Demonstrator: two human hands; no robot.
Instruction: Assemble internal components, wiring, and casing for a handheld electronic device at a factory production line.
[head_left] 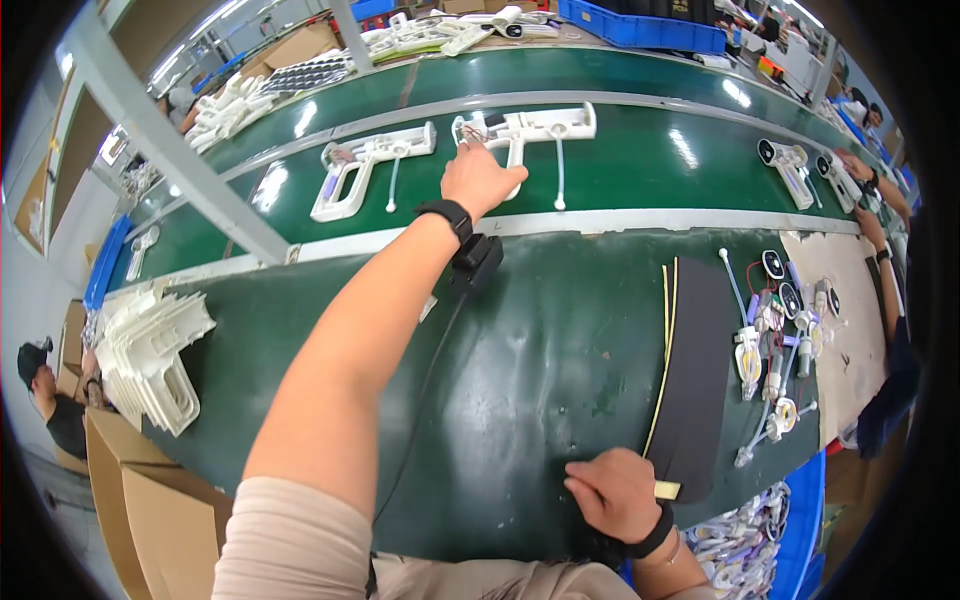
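Note:
My left hand (pixel 478 180) reaches across to the far belt, its fingers closed on the handle end of an open white gun-shaped plastic shell (pixel 548 124). Wires and small parts show inside that shell, and a thin pale tube (pixel 560 175) hangs from it. A similar filled shell (pixel 345 180) lies just to its left. Close to my body, my right hand (pixel 618 492) is curled over the green table beside black strips (pixel 690 370) with yellow edges. Whatever its fingers hold, if anything, is hidden.
Stacked empty white shells (pixel 155 350) stand at left, above a cardboard box (pixel 165 510). At right lie wired parts with tubes (pixel 770 340); a blue bin (pixel 808 510) of parts sits below. A co-worker's hands (pixel 865 195) handle a shell on the belt (pixel 690 180).

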